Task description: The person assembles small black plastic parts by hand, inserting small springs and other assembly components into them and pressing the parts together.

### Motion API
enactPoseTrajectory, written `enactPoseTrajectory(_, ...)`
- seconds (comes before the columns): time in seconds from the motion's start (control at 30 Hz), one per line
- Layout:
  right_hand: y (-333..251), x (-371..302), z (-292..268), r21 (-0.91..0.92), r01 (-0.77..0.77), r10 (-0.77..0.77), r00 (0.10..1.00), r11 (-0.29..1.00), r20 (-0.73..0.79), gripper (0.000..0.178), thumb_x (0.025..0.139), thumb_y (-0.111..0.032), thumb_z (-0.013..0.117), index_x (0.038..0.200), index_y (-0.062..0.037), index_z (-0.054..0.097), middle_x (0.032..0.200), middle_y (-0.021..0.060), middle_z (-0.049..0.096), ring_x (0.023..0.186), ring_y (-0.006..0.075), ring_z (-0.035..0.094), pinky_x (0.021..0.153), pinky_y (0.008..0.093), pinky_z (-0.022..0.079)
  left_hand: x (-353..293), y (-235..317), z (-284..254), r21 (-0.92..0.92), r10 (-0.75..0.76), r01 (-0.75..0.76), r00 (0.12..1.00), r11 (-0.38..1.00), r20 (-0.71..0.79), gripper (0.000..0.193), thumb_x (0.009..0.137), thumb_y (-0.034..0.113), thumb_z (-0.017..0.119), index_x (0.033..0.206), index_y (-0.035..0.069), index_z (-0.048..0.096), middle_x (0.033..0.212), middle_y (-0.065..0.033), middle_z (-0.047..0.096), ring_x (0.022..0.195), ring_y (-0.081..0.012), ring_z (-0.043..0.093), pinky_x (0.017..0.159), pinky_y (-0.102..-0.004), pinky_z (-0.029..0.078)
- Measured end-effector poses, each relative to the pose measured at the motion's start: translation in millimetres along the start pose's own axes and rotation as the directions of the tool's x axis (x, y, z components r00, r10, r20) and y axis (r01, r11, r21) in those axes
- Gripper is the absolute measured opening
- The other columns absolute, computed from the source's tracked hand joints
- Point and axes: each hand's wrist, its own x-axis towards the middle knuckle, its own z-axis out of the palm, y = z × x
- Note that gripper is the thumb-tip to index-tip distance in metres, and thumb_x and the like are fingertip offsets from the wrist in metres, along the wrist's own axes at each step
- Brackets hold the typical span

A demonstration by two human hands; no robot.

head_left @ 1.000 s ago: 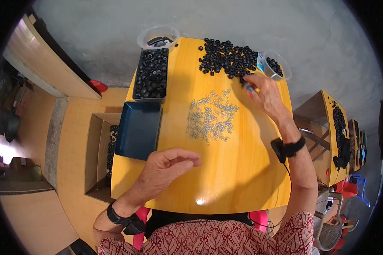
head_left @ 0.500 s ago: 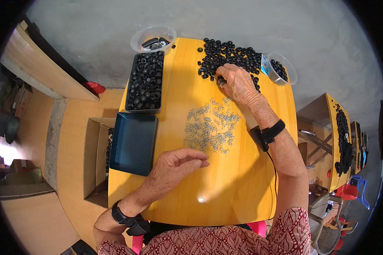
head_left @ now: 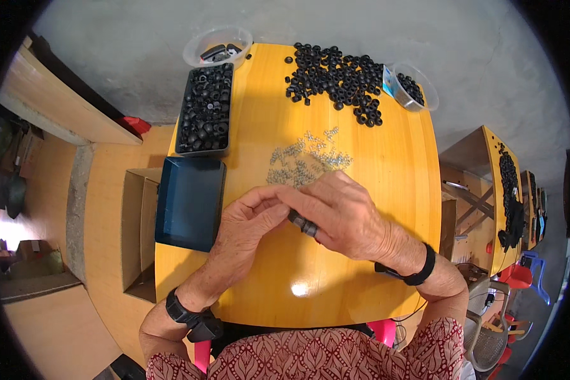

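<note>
My left hand [head_left: 240, 228] and my right hand [head_left: 345, 215] meet over the near middle of the yellow table [head_left: 335, 291]. Small round black caps [head_left: 303, 223] show under the curled fingers of my right hand, which is closed on them. The thumb and fingers of my left hand are pinched against the right fingertips; whatever lies between them is hidden. Just beyond my hands many tiny silvery metal pieces [head_left: 294, 172] are spread out, partly covered by my right hand. A loose pile of black caps [head_left: 335, 76] lies at the far right of the table.
At the far left stand a dark box full of black parts [head_left: 204, 111] and a round clear tub [head_left: 218, 47]. An open dark blue tray [head_left: 190, 202] lies nearer, along the left edge. Another clear tub [head_left: 415, 88] with black caps sits at the far right. A cardboard box [head_left: 139, 234] is beside the table.
My right hand has come back from the pile of caps to my left hand, bringing black caps. My left hand has closed into a pinch. The whole view has shifted slightly.
</note>
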Motion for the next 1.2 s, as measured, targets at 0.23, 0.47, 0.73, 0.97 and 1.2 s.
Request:
enactPoseTrajectory(0.23,-0.5,-10.9,-5.5,0.145,-0.108,0.084,0.983,0.984,0.16,0.046,0.075,-0.006,0.066,0.12,-0.0056,0.058,0.082,0.0092,0.057,0.08,0.027,0.059,0.075,0.0375,0.049,-5.0,-7.3,2.3,0.016,-0.082,0.082,0.996,0.997,0.035,0.023,0.091,0.006,0.061,0.114,0.002,0.062,0.106,-0.0033,0.064,0.097,-0.0107,0.06,0.089,-0.0246,0.048)
enactPoseTrajectory(0.47,98.0,-9.2,-29.2,0.084,-0.527,0.529,0.849,0.846,0.003,0.028,0.079,-0.005,0.067,0.107,-0.0021,0.064,0.086,0.0113,0.062,0.079,0.023,0.062,0.071,0.0326,0.051,-5.6,-8.0,-0.9,0.012,-0.167,0.167,0.986,0.986,0.014,0.022,0.093,0.015,0.06,0.111,0.003,0.062,0.1,-0.0044,0.065,0.088,-0.0144,0.063,0.084,-0.027,0.051)
enactPoseTrajectory(0.73,106.8,18.0,-6.4,-0.004,-0.485,0.485,0.873,0.874,0.05,0.023,0.077,-0.006,0.069,0.1,-0.0056,0.068,0.091,0.01,0.064,0.081,0.0275,0.064,0.074,0.0359,0.053,-5.4,-7.7,-6.2,-0.017,-0.149,0.149,0.989,0.989,-0.01,0.02,0.094,0.017,0.059,0.109,0.004,0.062,0.098,-0.004,0.065,0.087,-0.0148,0.063,0.082,-0.0273,0.05)
enactPoseTrajectory(0.97,102.4,32.6,12.7,-0.203,-0.361,0.39,0.912,0.91,0.123,0.019,0.068,0.001,0.066,0.087,-0.0028,0.065,0.083,0.0113,0.06,0.077,0.0292,0.063,0.069,0.037,0.051,-4.7,-7.8,-7.7,-0.032,-0.155,0.155,0.988,0.987,0.019,0.02,0.094,0.016,0.059,0.109,0.004,0.062,0.097,-0.0036,0.065,0.087,-0.0135,0.063,0.082,-0.0268,0.05)
enactPoseTrajectory(1.2,117.8,24.2,1.6,-0.061,-0.529,0.532,0.846,0.847,0.046,0.011,0.075,-0.008,0.068,0.084,-0.0052,0.063,0.082,0.0117,0.063,0.077,0.0306,0.064,0.069,0.0395,0.051,-4.0,-9.3,-9.1,-0.049,-0.153,0.154,0.988,0.987,0.031,0.02,0.094,0.016,0.059,0.109,0.004,0.062,0.097,-0.0026,0.065,0.087,-0.0125,0.063,0.082,-0.0261,0.05)
